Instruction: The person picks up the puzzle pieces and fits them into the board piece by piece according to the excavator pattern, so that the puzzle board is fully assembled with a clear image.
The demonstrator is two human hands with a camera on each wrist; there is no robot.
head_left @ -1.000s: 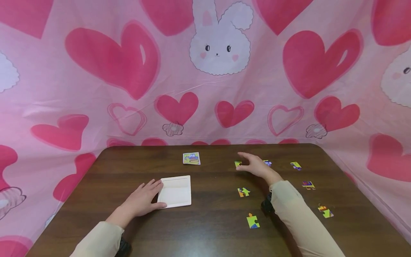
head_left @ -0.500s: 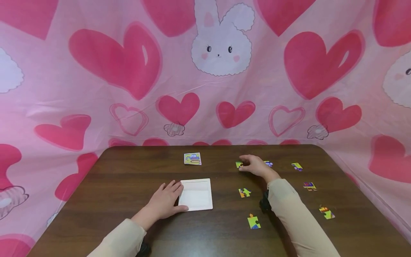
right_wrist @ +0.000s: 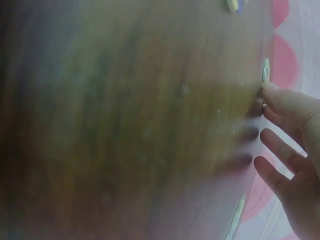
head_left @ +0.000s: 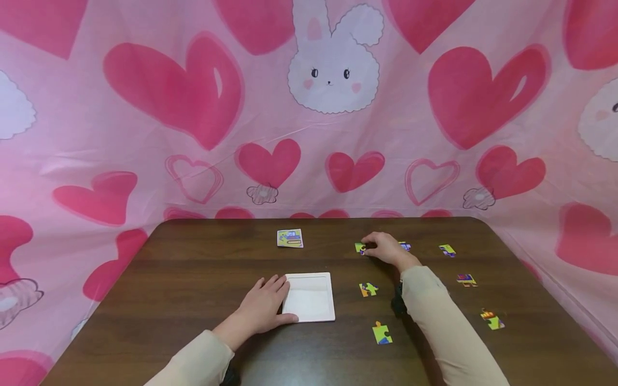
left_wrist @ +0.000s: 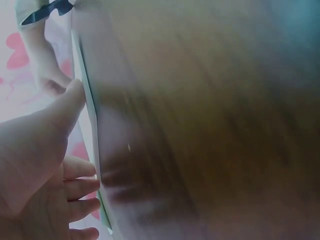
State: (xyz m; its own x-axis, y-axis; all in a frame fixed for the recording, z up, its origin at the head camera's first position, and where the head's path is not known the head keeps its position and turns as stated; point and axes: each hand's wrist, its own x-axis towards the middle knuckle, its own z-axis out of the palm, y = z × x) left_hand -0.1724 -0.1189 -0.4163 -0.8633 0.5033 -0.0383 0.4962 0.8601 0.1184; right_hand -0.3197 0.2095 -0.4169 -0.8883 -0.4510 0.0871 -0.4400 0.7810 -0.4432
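In the head view my left hand (head_left: 264,305) lies along the left side of a shallow white square tray (head_left: 311,297), fingers and thumb extended and touching its edge. The left wrist view has the tray (left_wrist: 86,95) nearly edge-on, with the fingers against it. Toward the back, my right hand (head_left: 386,251) pinches a green puzzle piece (head_left: 359,247) on the table between thumb and index finger. That piece (right_wrist: 265,70) appears edge-on at the thumb tip in the right wrist view, while the other fingers are spread. Part of it is hidden by the fingers.
Other puzzle pieces lie on the right: one (head_left: 369,289) right of the tray, one (head_left: 382,333) nearer, several farther right, including a yellow one (head_left: 447,250). A picture card (head_left: 290,238) with a digger lies behind the tray on the dark wooden table (head_left: 159,289).
My left hand has slid the white tray to the right and slightly nearer. The thumb and fingers of my right hand have closed onto the green puzzle piece.
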